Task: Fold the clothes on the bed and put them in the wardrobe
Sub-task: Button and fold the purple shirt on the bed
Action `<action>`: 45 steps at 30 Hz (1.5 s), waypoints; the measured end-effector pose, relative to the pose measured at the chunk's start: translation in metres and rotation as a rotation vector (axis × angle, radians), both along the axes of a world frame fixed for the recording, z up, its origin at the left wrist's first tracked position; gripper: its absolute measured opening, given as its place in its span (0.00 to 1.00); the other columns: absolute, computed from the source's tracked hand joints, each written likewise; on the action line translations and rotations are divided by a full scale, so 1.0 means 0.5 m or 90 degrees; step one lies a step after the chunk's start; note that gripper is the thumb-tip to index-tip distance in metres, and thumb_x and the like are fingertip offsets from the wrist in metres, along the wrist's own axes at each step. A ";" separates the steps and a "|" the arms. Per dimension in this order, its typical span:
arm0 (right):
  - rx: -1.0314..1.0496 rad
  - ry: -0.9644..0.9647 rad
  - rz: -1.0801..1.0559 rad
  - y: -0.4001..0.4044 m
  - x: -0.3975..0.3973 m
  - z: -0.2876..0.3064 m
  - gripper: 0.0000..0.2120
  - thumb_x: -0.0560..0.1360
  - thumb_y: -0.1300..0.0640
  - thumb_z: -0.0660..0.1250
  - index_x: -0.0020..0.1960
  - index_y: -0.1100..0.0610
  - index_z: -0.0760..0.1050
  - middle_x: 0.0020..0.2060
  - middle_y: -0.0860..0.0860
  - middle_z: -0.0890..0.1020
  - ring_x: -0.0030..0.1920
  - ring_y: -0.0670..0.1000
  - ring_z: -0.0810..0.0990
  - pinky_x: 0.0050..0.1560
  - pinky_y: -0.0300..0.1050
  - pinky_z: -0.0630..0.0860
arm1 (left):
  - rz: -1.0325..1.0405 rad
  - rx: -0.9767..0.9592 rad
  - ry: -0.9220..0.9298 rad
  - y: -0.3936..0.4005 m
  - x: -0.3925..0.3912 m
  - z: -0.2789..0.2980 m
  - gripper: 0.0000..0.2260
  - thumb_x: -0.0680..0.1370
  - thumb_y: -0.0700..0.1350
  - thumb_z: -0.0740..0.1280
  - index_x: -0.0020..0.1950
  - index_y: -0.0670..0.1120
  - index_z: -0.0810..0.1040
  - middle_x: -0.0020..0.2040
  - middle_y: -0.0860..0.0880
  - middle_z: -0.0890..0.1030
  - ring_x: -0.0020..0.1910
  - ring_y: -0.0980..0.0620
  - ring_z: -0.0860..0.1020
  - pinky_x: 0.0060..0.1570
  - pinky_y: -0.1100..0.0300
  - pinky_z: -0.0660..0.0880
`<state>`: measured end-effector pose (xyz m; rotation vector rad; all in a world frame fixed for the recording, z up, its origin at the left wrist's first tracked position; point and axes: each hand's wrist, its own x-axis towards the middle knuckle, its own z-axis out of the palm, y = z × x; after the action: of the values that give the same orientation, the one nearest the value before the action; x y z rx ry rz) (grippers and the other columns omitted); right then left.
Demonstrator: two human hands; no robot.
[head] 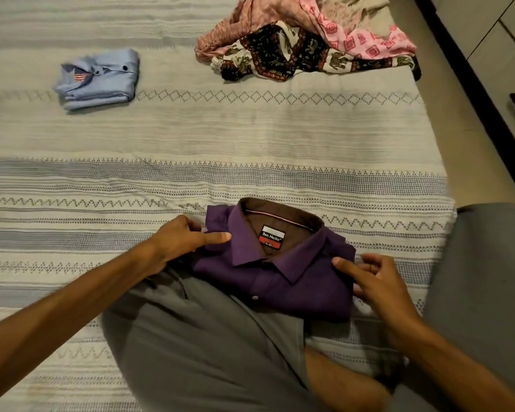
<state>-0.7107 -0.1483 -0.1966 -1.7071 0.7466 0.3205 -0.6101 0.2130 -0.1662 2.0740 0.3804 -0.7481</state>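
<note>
Head view is looking down at a bed (250, 138) covered by a pale striped bedspread, where a person is sitting with gray-clad legs (205, 352) stretched between the 2 hands. A folded purple shirt (280, 275) is lying between the hands, collar upward, its neck label facing the camera, its near edge resting partly over the gray fabric of the leg. The left hand (176, 242) is gripping the shirt's left side: the thumb is lying flat on top near the collar while the other fingers are curling under the folded edge. The right hand (378, 283) is touching the shirt's right edge with fingers spread and loosely bent; the forefinger tip is pressing on the shoulder area, and I cannot tell whether the lower fingers are tucking beneath the cloth. Well beyond the left hand, a folded light blue shirt (98, 80) is sitting on the bedspread. Far ahead of the right hand, an unfolded heap of clothes (306, 40) is lying near the bed's far corner, with a pink patterned piece on top and a dark elephant-print piece below. To the right of the right hand, past the bed's edge, pale drawer fronts (506, 55) with a dark handle are showing.
</note>
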 end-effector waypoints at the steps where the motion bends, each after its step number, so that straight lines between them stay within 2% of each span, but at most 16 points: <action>1: 0.052 0.013 0.003 0.005 0.005 -0.003 0.47 0.56 0.36 0.86 0.67 0.52 0.72 0.56 0.50 0.84 0.55 0.52 0.86 0.56 0.57 0.84 | 0.009 -0.042 0.032 -0.007 0.001 0.003 0.35 0.60 0.65 0.84 0.52 0.38 0.85 0.48 0.41 0.87 0.49 0.44 0.86 0.56 0.46 0.82; 3: 0.124 0.019 0.024 0.021 0.028 -0.003 0.41 0.57 0.46 0.88 0.65 0.56 0.76 0.54 0.52 0.87 0.53 0.53 0.87 0.55 0.55 0.84 | 0.035 -0.106 0.086 -0.031 -0.002 0.013 0.25 0.66 0.55 0.85 0.54 0.40 0.86 0.50 0.43 0.88 0.52 0.43 0.87 0.60 0.45 0.82; 6: 0.179 0.009 0.106 0.052 0.067 0.028 0.20 0.66 0.62 0.82 0.58 0.60 0.84 0.49 0.56 0.88 0.51 0.56 0.88 0.52 0.48 0.84 | 0.063 -0.184 0.127 -0.062 -0.011 0.015 0.19 0.70 0.44 0.82 0.58 0.41 0.85 0.53 0.43 0.88 0.53 0.45 0.87 0.58 0.50 0.82; 10: 0.126 -0.093 0.199 0.048 0.166 0.109 0.13 0.69 0.62 0.80 0.53 0.59 0.86 0.47 0.54 0.89 0.51 0.54 0.88 0.52 0.47 0.84 | 0.147 -0.281 0.028 -0.061 0.004 0.030 0.20 0.70 0.45 0.80 0.59 0.41 0.85 0.55 0.42 0.87 0.56 0.43 0.86 0.60 0.49 0.81; 13: 0.109 -0.159 0.236 0.046 0.298 0.177 0.13 0.72 0.56 0.79 0.55 0.56 0.86 0.47 0.51 0.89 0.49 0.50 0.88 0.53 0.46 0.82 | 0.270 -0.363 -0.097 -0.037 0.048 0.049 0.19 0.72 0.47 0.79 0.60 0.43 0.84 0.55 0.44 0.87 0.56 0.44 0.86 0.58 0.49 0.81; 15: 0.099 -0.138 0.265 0.048 0.385 0.180 0.15 0.72 0.48 0.79 0.56 0.54 0.85 0.49 0.50 0.89 0.50 0.50 0.88 0.56 0.49 0.82 | 0.343 -0.360 -0.114 -0.034 0.076 0.032 0.15 0.75 0.49 0.77 0.60 0.46 0.84 0.53 0.46 0.88 0.52 0.47 0.87 0.50 0.53 0.83; 17: 0.117 -0.060 0.274 0.051 0.451 0.144 0.26 0.67 0.38 0.80 0.58 0.54 0.85 0.53 0.50 0.88 0.55 0.52 0.87 0.64 0.53 0.78 | 0.378 -0.334 -0.073 -0.039 0.099 -0.013 0.15 0.77 0.48 0.76 0.61 0.44 0.84 0.51 0.46 0.88 0.49 0.48 0.87 0.45 0.54 0.84; 20: 0.167 0.034 0.307 0.054 0.515 0.081 0.32 0.66 0.37 0.81 0.63 0.55 0.83 0.59 0.51 0.86 0.61 0.55 0.84 0.71 0.57 0.73 | 0.419 -0.323 -0.054 -0.026 0.125 -0.060 0.19 0.75 0.46 0.78 0.64 0.41 0.83 0.53 0.44 0.88 0.53 0.45 0.87 0.54 0.49 0.84; 23: 0.141 0.055 0.372 0.053 0.527 0.058 0.29 0.65 0.48 0.83 0.62 0.57 0.83 0.56 0.54 0.87 0.56 0.58 0.86 0.61 0.55 0.78 | 0.404 -0.368 -0.043 -0.014 0.152 -0.070 0.21 0.71 0.47 0.82 0.61 0.45 0.84 0.54 0.45 0.88 0.54 0.45 0.86 0.59 0.46 0.82; 26: 0.026 0.008 0.418 0.074 0.528 0.071 0.37 0.58 0.52 0.85 0.65 0.53 0.78 0.51 0.49 0.86 0.51 0.55 0.85 0.47 0.46 0.78 | 0.350 -0.390 -0.045 -0.028 0.160 -0.066 0.20 0.71 0.44 0.82 0.61 0.45 0.84 0.55 0.45 0.88 0.55 0.45 0.86 0.58 0.47 0.82; 29: -0.046 -0.045 0.434 0.098 0.546 0.082 0.52 0.40 0.37 0.86 0.62 0.49 0.76 0.48 0.44 0.82 0.49 0.48 0.80 0.45 0.40 0.73 | 0.355 -0.400 -0.091 -0.035 0.156 -0.062 0.16 0.73 0.35 0.78 0.60 0.43 0.85 0.55 0.43 0.87 0.56 0.43 0.86 0.56 0.50 0.83; 31: -0.072 -0.100 0.449 0.108 0.571 0.095 0.58 0.33 0.27 0.80 0.60 0.47 0.76 0.51 0.46 0.82 0.50 0.50 0.80 0.52 0.44 0.74 | 0.369 -0.425 -0.137 -0.034 0.154 -0.055 0.17 0.74 0.33 0.76 0.62 0.42 0.84 0.57 0.42 0.87 0.59 0.41 0.84 0.59 0.48 0.82; 34: -0.047 -0.113 0.455 0.154 0.624 0.156 0.39 0.52 0.44 0.85 0.61 0.53 0.81 0.48 0.49 0.87 0.47 0.53 0.86 0.47 0.47 0.81 | 0.399 -0.448 -0.206 0.001 0.156 -0.017 0.18 0.75 0.33 0.75 0.64 0.40 0.82 0.57 0.42 0.87 0.57 0.43 0.85 0.55 0.51 0.82; 37: -0.042 -0.139 0.497 0.229 0.705 0.228 0.37 0.46 0.44 0.88 0.54 0.50 0.84 0.43 0.49 0.89 0.42 0.52 0.88 0.42 0.48 0.83 | 0.451 -0.452 -0.284 0.055 0.166 0.025 0.19 0.73 0.35 0.77 0.63 0.40 0.82 0.56 0.41 0.87 0.55 0.43 0.86 0.50 0.53 0.82; 40: -0.009 -0.190 0.540 0.361 0.791 0.284 0.25 0.57 0.54 0.87 0.53 0.55 0.86 0.46 0.52 0.89 0.45 0.54 0.88 0.52 0.53 0.84 | 0.522 -0.420 -0.380 0.135 0.183 0.060 0.25 0.67 0.41 0.81 0.63 0.40 0.82 0.56 0.41 0.87 0.58 0.40 0.85 0.55 0.48 0.82; 45: 0.089 -0.263 0.557 0.676 0.936 0.306 0.20 0.66 0.59 0.84 0.55 0.55 0.83 0.47 0.53 0.88 0.47 0.54 0.88 0.48 0.51 0.86 | 0.722 -0.438 -0.481 0.301 0.223 0.061 0.28 0.68 0.40 0.82 0.66 0.43 0.81 0.58 0.43 0.87 0.57 0.42 0.85 0.61 0.44 0.78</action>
<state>-0.2427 0.1899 -0.0434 -1.8028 -0.3523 0.5712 -0.4985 0.3635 -0.1359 1.0591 0.6383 0.5291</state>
